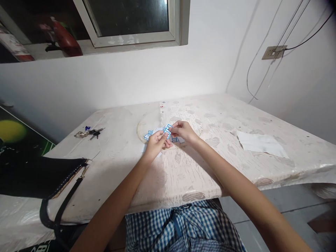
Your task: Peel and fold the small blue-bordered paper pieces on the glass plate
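Over the middle of the table, my left hand [156, 142] and my right hand [183, 131] meet at a small white paper cutout [167, 131] with blue outlines. The left thumb and fingers pinch its lower part, while the right fingertips grip its upper right edge. What the blue lines depict is too small to make out. More white paper pieces with blue markings [149, 134] lie on the table just behind and beside my hands, partly hidden by them. Another such piece [178, 139] shows below my right fingers.
Keys [96, 133] lie on the left of the plastic-covered table [191, 175]. A black bag [42, 175] with a strap rests at the left edge. A white cloth [261, 144] lies on the right. Behind stand a wall, a window and a power outlet [274, 52].
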Demonstrator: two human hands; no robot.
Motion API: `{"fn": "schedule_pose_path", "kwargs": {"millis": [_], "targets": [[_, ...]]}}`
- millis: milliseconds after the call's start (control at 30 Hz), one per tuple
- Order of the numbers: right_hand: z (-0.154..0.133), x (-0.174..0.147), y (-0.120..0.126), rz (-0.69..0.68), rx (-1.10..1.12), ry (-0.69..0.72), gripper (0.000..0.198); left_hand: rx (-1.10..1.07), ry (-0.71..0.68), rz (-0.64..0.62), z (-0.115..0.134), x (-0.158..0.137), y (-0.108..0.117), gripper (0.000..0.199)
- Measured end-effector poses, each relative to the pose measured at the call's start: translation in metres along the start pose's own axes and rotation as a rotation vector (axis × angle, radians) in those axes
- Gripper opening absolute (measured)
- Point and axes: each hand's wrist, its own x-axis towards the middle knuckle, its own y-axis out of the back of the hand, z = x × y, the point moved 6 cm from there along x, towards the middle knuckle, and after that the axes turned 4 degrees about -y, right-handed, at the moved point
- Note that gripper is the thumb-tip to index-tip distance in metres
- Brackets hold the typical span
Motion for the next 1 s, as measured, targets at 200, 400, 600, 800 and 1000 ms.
{"fn": "schedule_pose_path", "kwargs": {"millis": [200, 400, 600, 800, 1000], "targets": [[-0.004, -0.005, -0.004, -0.086, 0.113, -0.017, 0.011, 0.022, -0.018, 0.037, 0.006, -0.002, 0.001, 0.038], [-0.009, -0.008, -0.006, -0.133, 0.171, 0.035, 0.019, 0.011, -0.023, 0.051, 0.01, -0.004, -0.001, 0.039], [-0.012, -0.011, -0.01, -0.207, 0.169, 0.068, 0.028, 0.012, -0.031, 0.047, 0.01, -0.004, 0.001, 0.039], [-0.01, -0.01, -0.009, -0.223, 0.147, 0.067, 0.029, 0.021, -0.032, 0.042, 0.011, -0.004, 0.001, 0.038], [-0.012, -0.012, -0.01, -0.229, 0.089, 0.085, 0.029, -0.005, -0.014, 0.025, 0.01, -0.004, 0.001, 0.038]]}}
